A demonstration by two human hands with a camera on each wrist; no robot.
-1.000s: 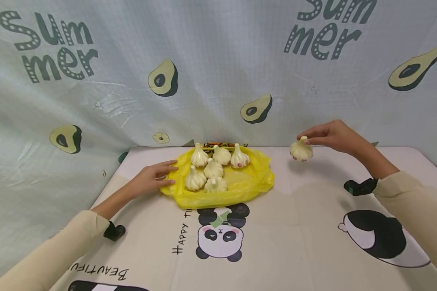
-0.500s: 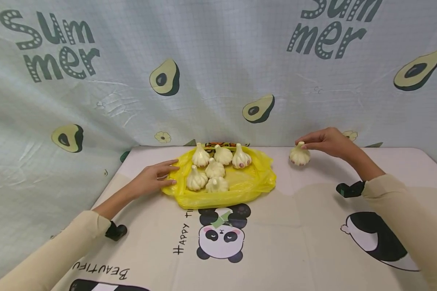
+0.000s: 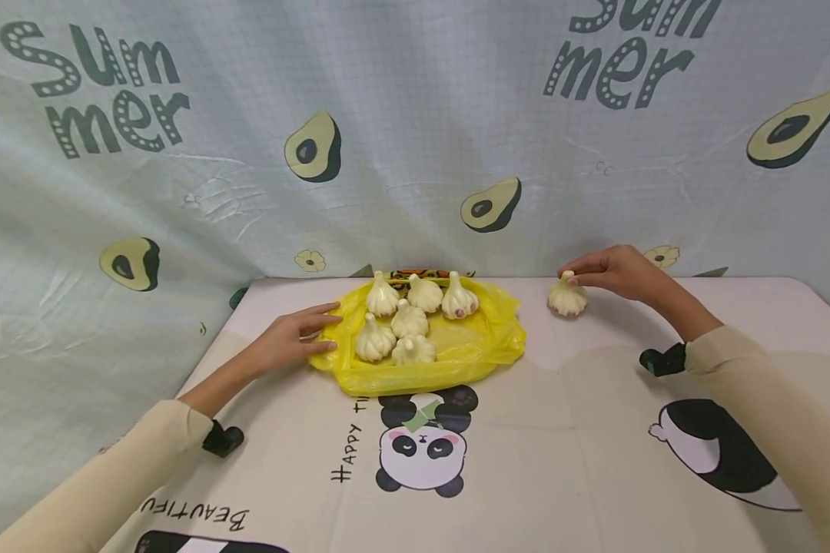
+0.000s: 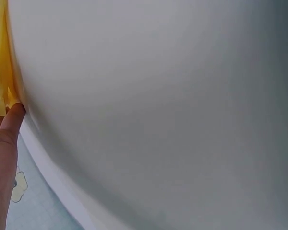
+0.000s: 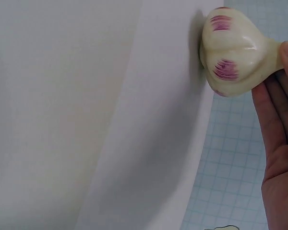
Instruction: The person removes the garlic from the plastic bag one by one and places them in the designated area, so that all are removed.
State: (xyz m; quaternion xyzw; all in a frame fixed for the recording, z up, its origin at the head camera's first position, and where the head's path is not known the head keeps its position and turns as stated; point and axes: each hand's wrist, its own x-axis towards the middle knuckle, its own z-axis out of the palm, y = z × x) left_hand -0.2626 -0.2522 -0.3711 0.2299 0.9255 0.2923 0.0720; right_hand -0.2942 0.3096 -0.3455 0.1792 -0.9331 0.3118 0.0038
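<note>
Toward the back of the table (image 3: 526, 461), the right hand (image 3: 619, 270) pinches a garlic bulb (image 3: 567, 299) by its neck, upright below the grip, right of the yellow bag (image 3: 429, 382), whose left end the left hand (image 3: 280, 342) touches, spread loosely.

I am seeing only part of the left hand (image 4: 2, 155) and the yellow plastic bag (image 4: 0, 52); the left wrist view's left edge is cropping the rest. The right wrist view is cropping the right hand (image 5: 282, 184), and the garlic bulb (image 5: 235, 52) is covering part of it. From the head, the bag is hiding the end of the "Happy" lettering (image 3: 348, 445); I am not identifying the orange-and-black patch (image 3: 418, 273) behind.
</note>
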